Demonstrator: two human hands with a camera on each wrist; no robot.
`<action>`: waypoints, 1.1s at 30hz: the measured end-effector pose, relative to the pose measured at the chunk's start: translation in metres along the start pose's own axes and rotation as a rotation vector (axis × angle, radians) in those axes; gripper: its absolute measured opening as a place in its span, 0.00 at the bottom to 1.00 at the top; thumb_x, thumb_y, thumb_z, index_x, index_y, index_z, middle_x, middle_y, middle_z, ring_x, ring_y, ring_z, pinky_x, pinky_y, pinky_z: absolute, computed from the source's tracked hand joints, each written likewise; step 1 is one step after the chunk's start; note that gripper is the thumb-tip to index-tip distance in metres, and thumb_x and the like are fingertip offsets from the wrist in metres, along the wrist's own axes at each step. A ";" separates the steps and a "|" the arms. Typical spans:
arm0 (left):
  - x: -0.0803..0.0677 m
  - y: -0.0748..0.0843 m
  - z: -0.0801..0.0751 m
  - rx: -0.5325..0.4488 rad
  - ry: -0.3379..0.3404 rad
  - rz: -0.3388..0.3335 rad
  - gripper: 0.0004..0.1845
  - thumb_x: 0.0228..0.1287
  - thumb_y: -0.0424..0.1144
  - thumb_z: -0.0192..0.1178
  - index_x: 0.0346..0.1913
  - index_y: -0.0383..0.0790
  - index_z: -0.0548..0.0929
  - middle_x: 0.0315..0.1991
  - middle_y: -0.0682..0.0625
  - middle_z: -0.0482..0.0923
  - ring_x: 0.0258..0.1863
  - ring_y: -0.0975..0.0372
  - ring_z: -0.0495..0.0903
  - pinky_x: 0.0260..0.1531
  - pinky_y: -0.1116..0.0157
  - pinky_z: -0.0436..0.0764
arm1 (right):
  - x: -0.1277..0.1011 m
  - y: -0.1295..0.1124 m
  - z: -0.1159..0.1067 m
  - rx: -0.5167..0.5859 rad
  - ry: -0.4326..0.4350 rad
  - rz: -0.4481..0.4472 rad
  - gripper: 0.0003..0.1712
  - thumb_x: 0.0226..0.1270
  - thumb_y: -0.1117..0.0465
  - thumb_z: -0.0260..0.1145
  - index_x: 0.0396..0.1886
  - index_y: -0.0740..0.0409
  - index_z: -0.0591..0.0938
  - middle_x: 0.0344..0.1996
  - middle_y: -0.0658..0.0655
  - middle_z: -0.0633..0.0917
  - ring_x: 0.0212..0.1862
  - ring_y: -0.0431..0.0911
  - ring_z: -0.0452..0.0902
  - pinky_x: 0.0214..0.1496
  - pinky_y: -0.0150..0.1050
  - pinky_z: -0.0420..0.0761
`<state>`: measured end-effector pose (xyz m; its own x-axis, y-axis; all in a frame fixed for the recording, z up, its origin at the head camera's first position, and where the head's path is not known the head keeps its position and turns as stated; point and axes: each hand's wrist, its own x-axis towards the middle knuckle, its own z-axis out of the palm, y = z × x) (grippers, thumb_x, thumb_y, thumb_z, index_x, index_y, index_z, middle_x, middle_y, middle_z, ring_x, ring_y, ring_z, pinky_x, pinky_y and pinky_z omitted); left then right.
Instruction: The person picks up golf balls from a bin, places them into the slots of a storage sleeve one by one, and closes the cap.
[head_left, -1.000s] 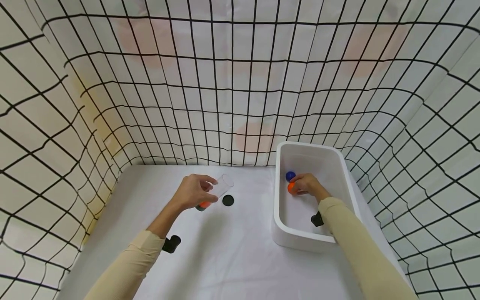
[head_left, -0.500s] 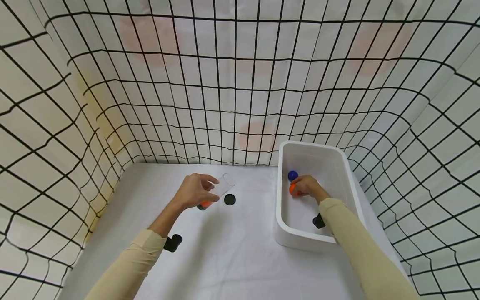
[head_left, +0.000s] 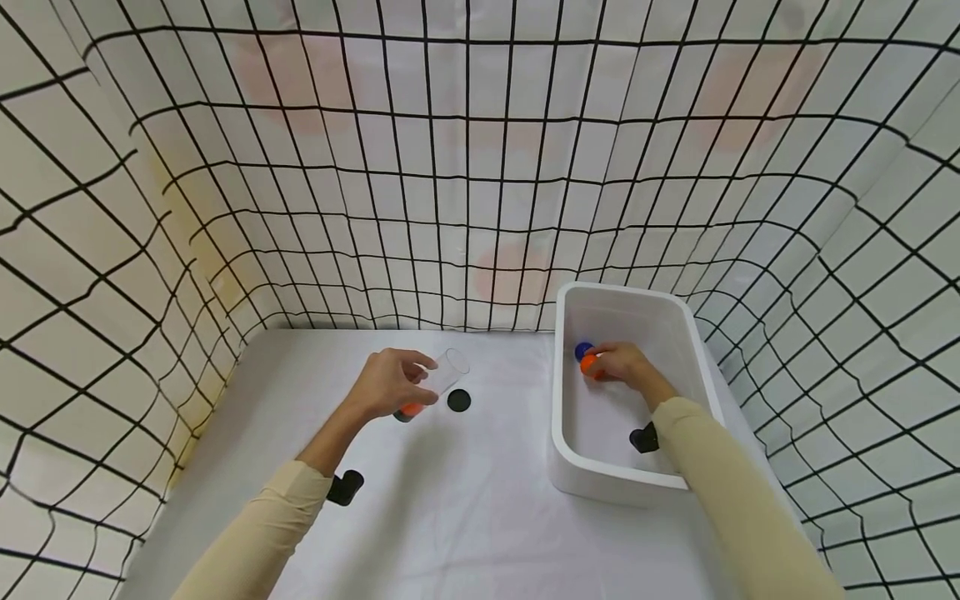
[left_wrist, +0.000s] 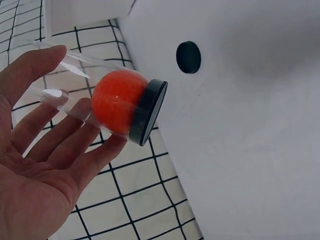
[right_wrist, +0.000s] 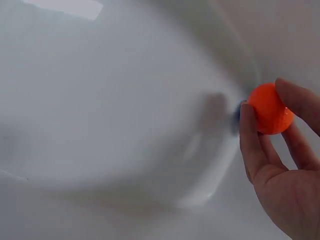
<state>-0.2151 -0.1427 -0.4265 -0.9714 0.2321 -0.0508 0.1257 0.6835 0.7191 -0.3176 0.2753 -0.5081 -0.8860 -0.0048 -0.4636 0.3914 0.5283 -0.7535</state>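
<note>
Left hand (head_left: 393, 383) pinches tilted tube (head_left: 446, 375); right hand (head_left: 622, 367), well apart, grips orange ball (right_wrist: 270, 110) in bin (head_left: 600, 433). Hold tube steady; lift ball clear of bin.

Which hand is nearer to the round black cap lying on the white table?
The left hand. It is just left of the cap, gripping a clear plastic cylinder; the right hand is farther off, on the cap's other side, inside the white plastic bin.
</note>
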 end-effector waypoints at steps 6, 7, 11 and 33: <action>0.000 0.003 0.000 -0.006 0.005 0.013 0.20 0.49 0.41 0.76 0.49 0.45 0.89 0.44 0.45 0.89 0.48 0.55 0.86 0.45 0.57 0.86 | -0.016 -0.020 -0.006 0.011 0.026 -0.153 0.31 0.60 0.65 0.70 0.64 0.69 0.77 0.56 0.70 0.80 0.43 0.51 0.88 0.60 0.51 0.83; 0.000 0.004 0.001 -0.010 0.003 0.017 0.20 0.50 0.41 0.76 0.49 0.45 0.89 0.44 0.45 0.89 0.48 0.55 0.86 0.44 0.58 0.86 | -0.019 -0.025 -0.006 0.007 0.035 -0.175 0.31 0.60 0.65 0.70 0.63 0.70 0.77 0.57 0.71 0.80 0.45 0.52 0.87 0.60 0.51 0.83; 0.001 0.006 0.003 -0.025 -0.006 0.028 0.20 0.50 0.41 0.76 0.49 0.45 0.89 0.43 0.45 0.89 0.48 0.55 0.86 0.43 0.59 0.85 | -0.037 -0.046 -0.008 -0.021 0.054 -0.238 0.30 0.62 0.61 0.72 0.63 0.65 0.78 0.59 0.71 0.79 0.51 0.56 0.84 0.63 0.52 0.81; 0.000 0.037 0.007 -0.055 -0.075 0.080 0.20 0.51 0.39 0.77 0.50 0.47 0.89 0.44 0.47 0.89 0.49 0.54 0.87 0.48 0.58 0.86 | -0.149 -0.135 0.060 -0.125 -0.077 -0.582 0.23 0.57 0.52 0.78 0.54 0.46 0.85 0.45 0.53 0.90 0.48 0.48 0.85 0.51 0.45 0.85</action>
<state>-0.2094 -0.1126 -0.4052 -0.9406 0.3370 -0.0414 0.1894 0.6221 0.7597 -0.2232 0.1535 -0.3649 -0.9236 -0.3824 -0.0276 -0.1886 0.5159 -0.8356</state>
